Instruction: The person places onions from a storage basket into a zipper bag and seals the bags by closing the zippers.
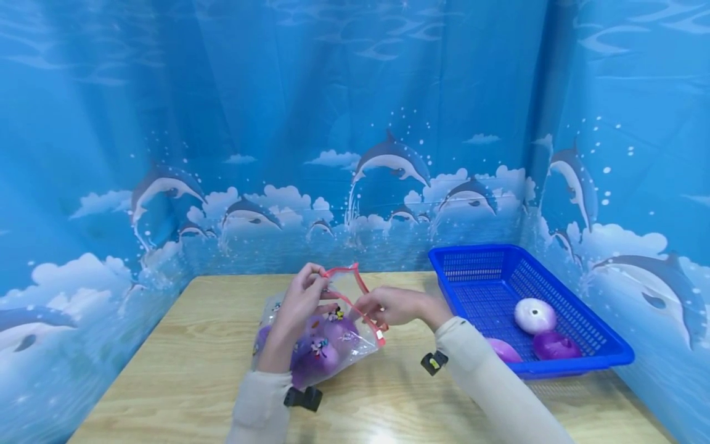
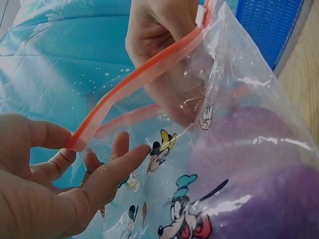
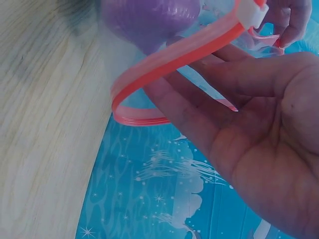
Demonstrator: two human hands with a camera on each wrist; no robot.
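Note:
A clear zip bag (image 1: 322, 364) printed with cartoon figures lies on the table, its red-edged mouth spread wide. Rounded, shiny purple things (image 2: 239, 144) fill its lower part; their kind is blurred by the plastic. My left hand (image 1: 302, 299) pinches the bag's red zip strip (image 2: 124, 85) between thumb and finger at one side of the mouth. Through the opening reaches my right hand (image 1: 388, 305), its fingers (image 3: 194, 117) extended inside, with nothing visible in its palm. A white slider (image 3: 250, 14) sits on the strip near the right hand.
To the right stands a blue plastic basket (image 1: 477, 290) with perforated sides. In it are a white-and-purple round thing (image 1: 535, 315) with a dark spot, a dark purple one (image 1: 556, 346) and a pinkish-purple one (image 1: 503, 350). A dolphin-printed curtain (image 1: 310, 123) hangs behind the wooden table (image 1: 188, 370).

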